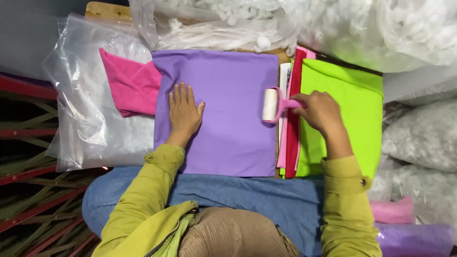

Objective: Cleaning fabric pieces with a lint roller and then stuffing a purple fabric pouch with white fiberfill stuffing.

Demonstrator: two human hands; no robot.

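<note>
Purple fabric piece [228,114] lies flat on the wooden board [107,10], square to the near edge, covering most of the board's middle. Left hand [183,112] is pressed flat on its left part, fingers spread, gripping nothing. Right hand [320,112] is closed around the pink handle of a lint roller [271,104]; the white roll sits on the purple piece's right edge. Fingers hide most of the handle.

Board itself is nearly all covered; only a strip at the far left corner shows. Right of the purple piece: a stack of fabrics, lime green piece [352,100] on top, with red and pink edges [293,119] peeking out along its left side. How many layers are underneath, can't tell. Magenta fabric [131,85] sits crumpled off the left edge, partly tucked under the purple piece, lying on clear plastic bags [85,95].

Far edge is buried under clear bags of white stuffing [295,19], cut off by the frame. Yellow-green sleeves [143,200] and blue cloth over the lap [247,195] block the near edge.
</note>
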